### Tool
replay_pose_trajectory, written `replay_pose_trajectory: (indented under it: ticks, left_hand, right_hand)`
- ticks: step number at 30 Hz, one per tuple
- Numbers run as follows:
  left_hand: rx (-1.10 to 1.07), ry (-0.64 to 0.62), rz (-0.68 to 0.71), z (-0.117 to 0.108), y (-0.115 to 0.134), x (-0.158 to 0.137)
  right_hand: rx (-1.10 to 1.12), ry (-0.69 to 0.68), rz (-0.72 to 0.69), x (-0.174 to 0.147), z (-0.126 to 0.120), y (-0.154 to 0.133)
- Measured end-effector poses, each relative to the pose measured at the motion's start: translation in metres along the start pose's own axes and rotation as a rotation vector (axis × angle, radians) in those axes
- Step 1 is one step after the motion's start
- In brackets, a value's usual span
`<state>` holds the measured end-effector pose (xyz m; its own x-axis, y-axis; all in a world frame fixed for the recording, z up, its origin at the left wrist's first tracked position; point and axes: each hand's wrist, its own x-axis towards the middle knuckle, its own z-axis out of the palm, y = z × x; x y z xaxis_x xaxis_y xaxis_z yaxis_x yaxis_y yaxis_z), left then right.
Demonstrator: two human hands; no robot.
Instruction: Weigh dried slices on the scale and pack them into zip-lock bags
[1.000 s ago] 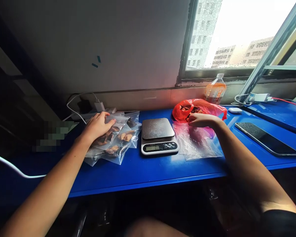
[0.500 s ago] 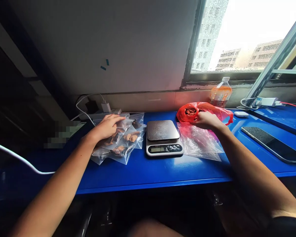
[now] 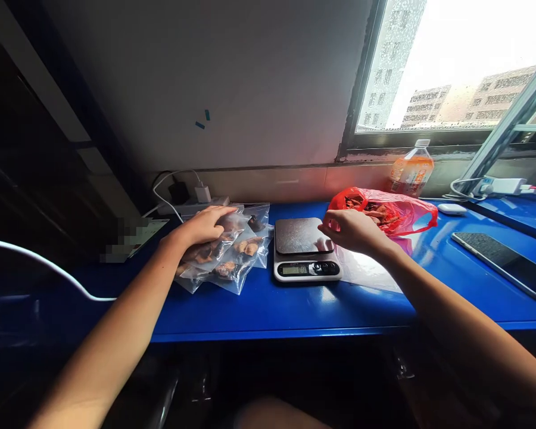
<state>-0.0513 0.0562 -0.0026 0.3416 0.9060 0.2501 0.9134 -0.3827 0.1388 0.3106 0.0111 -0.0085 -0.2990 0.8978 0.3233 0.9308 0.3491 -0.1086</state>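
My left hand [image 3: 206, 225] lies over several clear zip bags [image 3: 223, 271] with brown dried pieces inside, its fingers stretched out. Right of those bags stands a white kitchen scale [image 3: 308, 271] with a steel plate [image 3: 297, 237]; the display appears to read 0. Above the plate's right edge, my right hand [image 3: 355, 229] has its fingertips pinched together. Whatever is between them, if anything, is too small or hidden to make out. Behind this hand an open red plastic bag [image 3: 422, 211] holds reddish-brown dried pieces [image 3: 386, 215]. A flat clear bag [image 3: 370, 274] lies partly under my right forearm.
A bottle of orange drink [image 3: 413, 170] stands by the wall under the window. On the right are a phone [image 3: 504, 262], a white earbud case [image 3: 452, 209] and a plugged-in charger [image 3: 502, 186]. White cables and another charger [image 3: 202, 192] sit at the back left.
My right hand has moved from the red bag's mouth leftward to the scale plate's edge, exposing more of the bag's contents. My left hand stays on the zip bags. The view has shifted slightly.
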Motion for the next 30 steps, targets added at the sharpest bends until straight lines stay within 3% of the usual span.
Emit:
replay_pose_trajectory:
  ticks: [9, 15, 20, 30]
  left_hand:
    - [-0.037, 0.123, 0.079, 0.001, 0.016, -0.004]
    - [-0.117, 0.225, 0.230, 0.004, 0.042, -0.009]
    - [-0.108, 0.184, 0.348, 0.010, 0.056, -0.008]
    - [-0.127, 0.207, 0.333, 0.008, 0.056, -0.008]
  right_hand:
    - [0.148, 0.008, -0.135, -0.006, 0.007, -0.013]
    - [0.253, 0.031, -0.230, -0.009, 0.011, -0.027]
    - [0.266, 0.053, -0.340, -0.013, 0.008, -0.038]
    - [0.336, 0.018, -0.378, -0.016, 0.017, -0.046]
